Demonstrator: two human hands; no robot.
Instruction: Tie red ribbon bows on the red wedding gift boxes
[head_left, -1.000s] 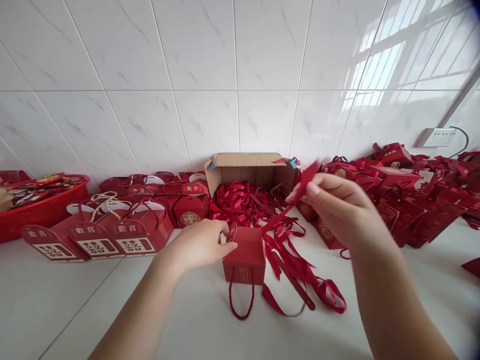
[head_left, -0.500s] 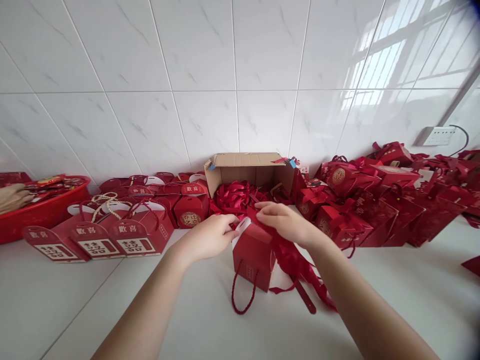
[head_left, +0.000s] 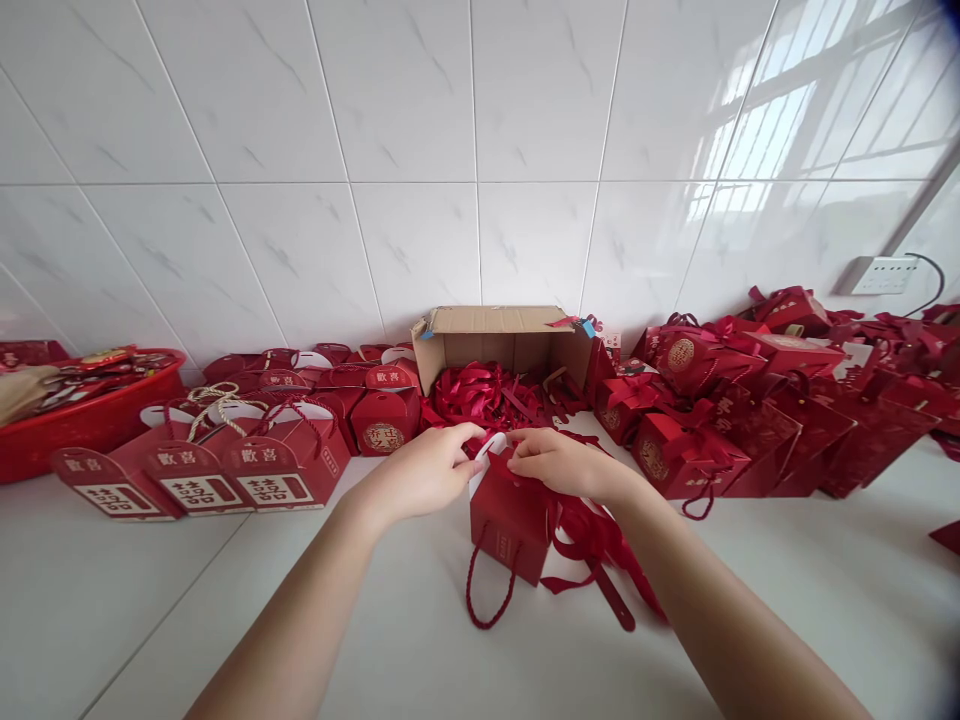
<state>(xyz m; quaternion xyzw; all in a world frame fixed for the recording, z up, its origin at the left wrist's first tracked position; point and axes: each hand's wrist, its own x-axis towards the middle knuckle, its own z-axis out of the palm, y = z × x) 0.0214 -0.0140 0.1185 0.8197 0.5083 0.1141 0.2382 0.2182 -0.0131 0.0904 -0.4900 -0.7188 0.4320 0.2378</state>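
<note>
A small red gift box point(head_left: 509, 520) with a red cord handle stands on the white surface in front of me. My left hand point(head_left: 424, 472) pinches the top of the box at its left side. My right hand point(head_left: 559, 463) pinches a red ribbon point(head_left: 592, 545) at the top of the box on its right side. The ribbon trails down and to the right over the surface. Both hands have closed fingers and meet over the box's white top flap.
An open cardboard carton point(head_left: 499, 340) full of red ribbons stands behind the box against the tiled wall. Finished red gift boxes point(head_left: 255, 455) line the left; more point(head_left: 750, 400) are heaped at the right. A red basket point(head_left: 82, 420) sits far left. A wall socket point(head_left: 889, 273) is at right.
My right hand came down from holding the ribbon high at the right to the top of the box. The box shifted slightly right and its top flap now shows white.
</note>
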